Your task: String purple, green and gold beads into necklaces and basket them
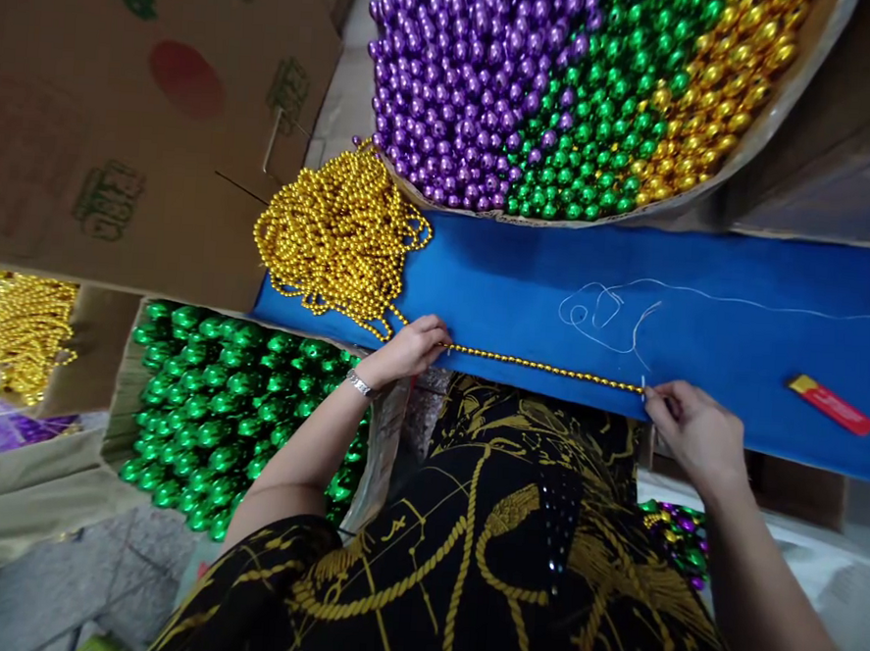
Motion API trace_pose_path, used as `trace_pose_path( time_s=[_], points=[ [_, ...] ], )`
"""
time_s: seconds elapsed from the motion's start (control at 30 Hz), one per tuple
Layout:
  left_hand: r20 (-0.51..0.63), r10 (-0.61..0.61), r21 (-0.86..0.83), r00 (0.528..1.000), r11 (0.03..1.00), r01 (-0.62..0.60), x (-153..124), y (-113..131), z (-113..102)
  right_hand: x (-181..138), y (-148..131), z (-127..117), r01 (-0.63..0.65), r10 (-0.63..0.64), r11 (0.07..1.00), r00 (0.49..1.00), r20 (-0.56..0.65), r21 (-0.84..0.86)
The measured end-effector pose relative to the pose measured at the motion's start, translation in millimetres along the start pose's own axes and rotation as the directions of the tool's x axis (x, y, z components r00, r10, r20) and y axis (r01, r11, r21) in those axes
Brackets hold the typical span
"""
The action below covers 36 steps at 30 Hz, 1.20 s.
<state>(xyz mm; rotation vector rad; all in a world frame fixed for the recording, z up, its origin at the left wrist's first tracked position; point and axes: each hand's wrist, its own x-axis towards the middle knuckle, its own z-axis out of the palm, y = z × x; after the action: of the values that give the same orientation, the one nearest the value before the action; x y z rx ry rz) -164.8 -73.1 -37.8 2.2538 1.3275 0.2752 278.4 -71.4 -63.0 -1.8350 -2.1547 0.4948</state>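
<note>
A strand of small gold beads (542,368) lies stretched along the near edge of a blue cloth-covered board (737,315). My left hand (408,348) pinches the strand at its left end, where it runs from a heap of gold bead strands (337,236). My right hand (694,430) pinches the strand's right end, where a white thread (646,319) leaves the beads. The thread loops loosely over the blue cloth and runs off to the right.
A large tray (780,96) of big purple, green and gold beads stands behind the blue board. A box of large green beads (216,401) sits at my left, with cardboard boxes (124,110) above it. A red lighter (832,404) lies at the right.
</note>
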Motion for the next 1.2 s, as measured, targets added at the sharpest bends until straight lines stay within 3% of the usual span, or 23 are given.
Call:
trace_pose_path(
  time_s=[0.53, 0.83, 1.07, 1.2],
  points=[
    [-0.039, 0.031, 0.041, 0.999, 0.999, -0.029, -1, -6, 4, 1, -4, 1, -0.029, 0.027, 0.999, 0.998, 0.065, 0.033],
    [0.003, 0.03, 0.06, 1.0, 0.998, -0.03, 1, -4, 3, 1, -3, 0, -0.051, 0.048, 0.998, 0.995, 0.086, 0.04],
    [-0.014, -0.007, 0.258, 1.0, 0.966, 0.01, 12, 10, -5, 9, -2, -18, -0.014, 0.013, 0.999, 0.999, 0.03, 0.037],
    [-0.09, -0.082, 0.38, 0.993, 0.919, 0.11, 39, 22, -25, 40, 8, -40, 0.004, -0.012, 0.993, 0.998, -0.063, -0.118]
  ],
)
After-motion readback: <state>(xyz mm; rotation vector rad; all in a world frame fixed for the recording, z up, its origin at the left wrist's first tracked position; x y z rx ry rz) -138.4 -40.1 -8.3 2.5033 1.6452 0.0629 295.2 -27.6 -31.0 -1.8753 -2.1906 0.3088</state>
